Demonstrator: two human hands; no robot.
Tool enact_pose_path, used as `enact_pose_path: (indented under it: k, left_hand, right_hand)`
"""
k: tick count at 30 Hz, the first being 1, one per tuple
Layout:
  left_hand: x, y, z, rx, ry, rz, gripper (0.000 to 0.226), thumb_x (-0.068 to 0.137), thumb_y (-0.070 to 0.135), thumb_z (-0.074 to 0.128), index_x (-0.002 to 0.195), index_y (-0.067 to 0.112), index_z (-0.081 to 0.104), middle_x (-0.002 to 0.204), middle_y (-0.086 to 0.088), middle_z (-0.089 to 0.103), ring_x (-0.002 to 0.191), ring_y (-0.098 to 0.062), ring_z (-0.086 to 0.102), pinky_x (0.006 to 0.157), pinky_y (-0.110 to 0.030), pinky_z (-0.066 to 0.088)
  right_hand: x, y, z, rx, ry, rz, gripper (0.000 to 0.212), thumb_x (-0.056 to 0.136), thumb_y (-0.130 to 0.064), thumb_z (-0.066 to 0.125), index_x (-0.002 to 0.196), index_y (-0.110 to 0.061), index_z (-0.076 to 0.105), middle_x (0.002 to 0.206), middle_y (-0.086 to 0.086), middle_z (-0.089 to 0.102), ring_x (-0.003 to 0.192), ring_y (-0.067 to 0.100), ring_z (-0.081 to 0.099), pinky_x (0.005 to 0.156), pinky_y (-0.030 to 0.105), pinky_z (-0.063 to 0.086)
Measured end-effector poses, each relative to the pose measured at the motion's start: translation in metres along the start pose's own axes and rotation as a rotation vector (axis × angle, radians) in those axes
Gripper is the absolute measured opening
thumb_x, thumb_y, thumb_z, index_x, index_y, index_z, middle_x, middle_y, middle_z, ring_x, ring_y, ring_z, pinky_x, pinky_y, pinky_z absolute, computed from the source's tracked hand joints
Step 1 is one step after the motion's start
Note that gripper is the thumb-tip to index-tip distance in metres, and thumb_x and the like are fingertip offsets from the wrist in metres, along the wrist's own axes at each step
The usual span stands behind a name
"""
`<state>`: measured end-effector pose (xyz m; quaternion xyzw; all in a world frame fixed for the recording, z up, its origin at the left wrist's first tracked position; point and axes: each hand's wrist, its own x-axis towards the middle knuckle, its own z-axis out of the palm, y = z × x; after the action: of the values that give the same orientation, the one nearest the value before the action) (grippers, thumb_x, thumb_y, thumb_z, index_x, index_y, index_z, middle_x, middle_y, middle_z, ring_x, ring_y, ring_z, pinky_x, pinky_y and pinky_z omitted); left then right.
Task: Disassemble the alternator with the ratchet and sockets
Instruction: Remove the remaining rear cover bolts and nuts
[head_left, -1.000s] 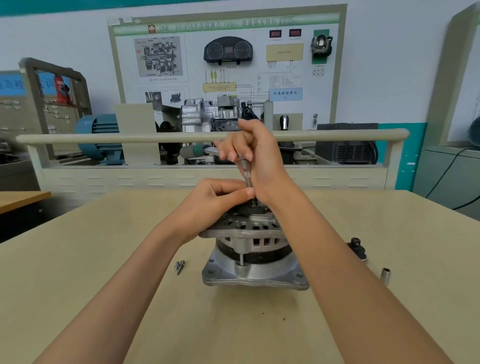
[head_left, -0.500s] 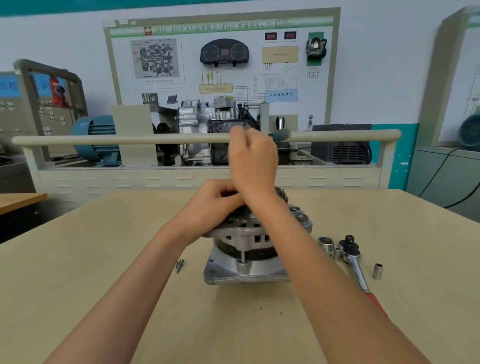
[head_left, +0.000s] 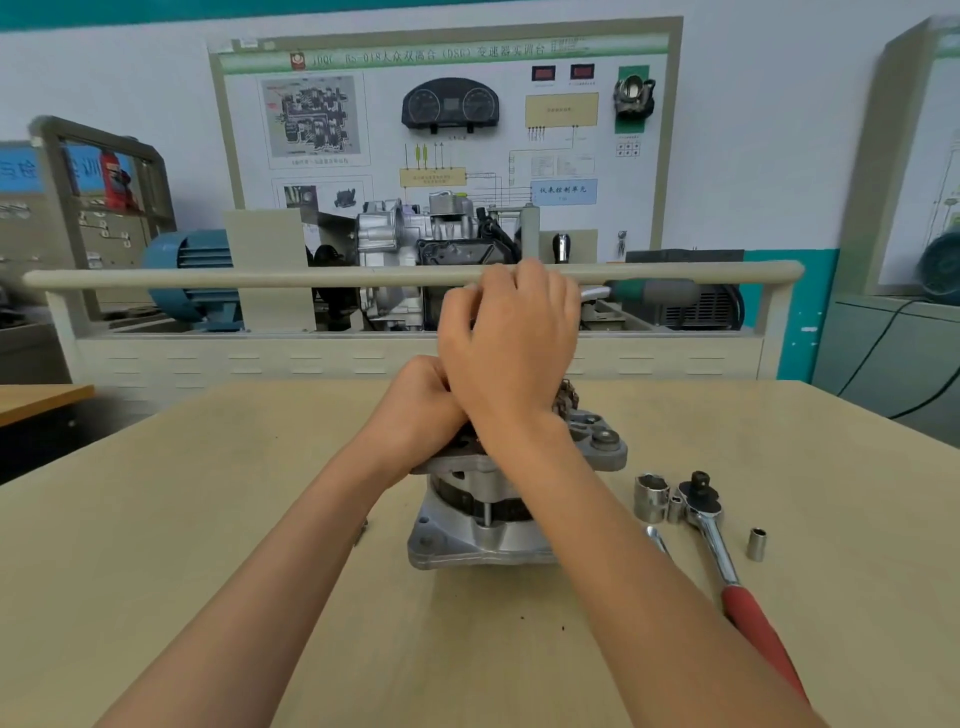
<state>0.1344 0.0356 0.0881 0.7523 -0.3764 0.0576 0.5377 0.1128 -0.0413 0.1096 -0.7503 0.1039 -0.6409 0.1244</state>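
The silver alternator (head_left: 483, 540) stands upright on the table (head_left: 208, 519). My left hand (head_left: 415, 410) sits on its top with the fingers curled around the upper housing; my right wrist hides the fingertips. Above it, my right hand (head_left: 511, 348) grips the head end of a ratchet whose green-grey handle (head_left: 649, 292) points to the right. The socket end below is hidden behind my hands.
Right of the alternator lie a red-handled ratchet (head_left: 717, 545), a large socket (head_left: 650, 498), a small socket (head_left: 756, 543) and a short metal bit (head_left: 655, 538). Small screws (head_left: 361, 532) lie to its left. A training bench with a rail (head_left: 260, 278) stands behind the table.
The green-grey ratchet handle has swung from pointing left to pointing right as my right hand turned over. My left hand has stayed on top of the alternator.
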Motion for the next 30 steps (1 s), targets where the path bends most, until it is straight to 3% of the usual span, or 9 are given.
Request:
enact_pose_path:
  k: [4, 8, 10, 12, 15, 18, 24, 26, 30]
  left_hand:
    - [-0.002, 0.002, 0.002, -0.111, -0.076, 0.068, 0.025, 0.087, 0.011, 0.063, 0.072, 0.029, 0.072, 0.069, 0.014, 0.072, 0.066, 0.003, 0.065, 0.061, -0.008, 0.047]
    - [-0.002, 0.002, 0.003, -0.145, -0.086, 0.119, 0.014, 0.088, 0.017, 0.064, 0.087, 0.025, 0.075, 0.098, 0.019, 0.071, 0.090, 0.008, 0.063, 0.074, -0.002, 0.042]
    - [-0.004, 0.004, 0.001, -0.157, -0.113, 0.110, 0.022, 0.088, 0.010, 0.062, 0.082, 0.026, 0.076, 0.087, 0.016, 0.073, 0.081, 0.007, 0.066, 0.069, -0.004, 0.044]
    - [-0.004, -0.001, -0.001, -0.086, -0.050, 0.085, 0.038, 0.086, -0.003, 0.058, 0.064, 0.024, 0.073, 0.063, 0.009, 0.070, 0.059, 0.004, 0.061, 0.057, -0.009, 0.043]
    - [0.000, -0.004, -0.001, 0.040, 0.037, 0.043, 0.017, 0.086, -0.006, 0.050, 0.076, -0.003, 0.063, 0.071, -0.019, 0.065, 0.060, -0.012, 0.052, 0.056, -0.024, 0.042]
    - [0.000, 0.000, -0.001, 0.016, -0.005, 0.067, 0.035, 0.086, -0.005, 0.052, 0.061, 0.017, 0.066, 0.057, -0.002, 0.061, 0.048, 0.000, 0.049, 0.046, -0.009, 0.037]
    - [-0.003, 0.003, 0.001, -0.098, -0.121, 0.124, 0.018, 0.089, 0.016, 0.062, 0.088, 0.030, 0.073, 0.085, 0.013, 0.074, 0.082, -0.003, 0.069, 0.069, -0.010, 0.050]
    - [-0.003, 0.002, 0.001, -0.097, -0.108, 0.116, 0.022, 0.088, 0.010, 0.062, 0.081, 0.026, 0.074, 0.076, 0.012, 0.074, 0.072, 0.001, 0.068, 0.063, -0.009, 0.048]
    - [-0.002, 0.000, 0.000, -0.023, -0.013, 0.067, 0.026, 0.085, -0.010, 0.051, 0.069, 0.005, 0.064, 0.062, -0.008, 0.066, 0.051, -0.003, 0.051, 0.049, -0.012, 0.040]
  right_hand:
    - [0.023, 0.007, -0.009, 0.931, -0.274, 0.304, 0.049, 0.087, -0.026, 0.038, 0.039, -0.018, 0.034, 0.040, -0.010, 0.035, 0.047, 0.008, 0.037, 0.065, 0.026, 0.037]
    - [0.036, 0.019, -0.013, 1.583, -0.563, 0.614, 0.066, 0.096, -0.021, 0.026, 0.031, -0.018, 0.036, 0.039, 0.001, 0.039, 0.048, 0.016, 0.044, 0.077, 0.028, 0.047]
    - [0.029, 0.012, -0.013, 1.414, -0.488, 0.511, 0.063, 0.096, -0.018, 0.028, 0.035, -0.018, 0.041, 0.042, -0.002, 0.043, 0.051, 0.013, 0.047, 0.081, 0.028, 0.046]
    - [0.009, 0.005, -0.006, 0.813, -0.194, 0.156, 0.044, 0.091, -0.016, 0.036, 0.049, -0.012, 0.050, 0.055, -0.002, 0.048, 0.060, 0.011, 0.047, 0.079, 0.026, 0.042]
    - [-0.009, -0.004, -0.001, 0.059, 0.094, -0.061, 0.029, 0.080, -0.023, 0.038, 0.068, -0.006, 0.059, 0.073, 0.004, 0.051, 0.076, 0.021, 0.047, 0.085, 0.033, 0.037]
    - [0.004, -0.005, -0.003, 0.222, -0.005, 0.012, 0.032, 0.081, -0.024, 0.039, 0.051, -0.014, 0.043, 0.059, -0.005, 0.040, 0.063, 0.014, 0.040, 0.075, 0.031, 0.035]
    - [0.032, 0.013, -0.014, 1.557, -0.408, 0.702, 0.059, 0.094, -0.015, 0.030, 0.036, -0.015, 0.036, 0.040, 0.001, 0.038, 0.047, 0.016, 0.041, 0.069, 0.027, 0.045]
    - [0.025, 0.008, -0.013, 1.370, -0.298, 0.552, 0.052, 0.092, -0.016, 0.032, 0.041, -0.014, 0.039, 0.045, 0.000, 0.041, 0.050, 0.014, 0.043, 0.066, 0.022, 0.046]
    - [-0.004, -0.002, -0.003, 0.164, 0.007, -0.044, 0.021, 0.079, -0.018, 0.043, 0.064, -0.009, 0.054, 0.070, 0.004, 0.049, 0.072, 0.019, 0.043, 0.080, 0.031, 0.036]
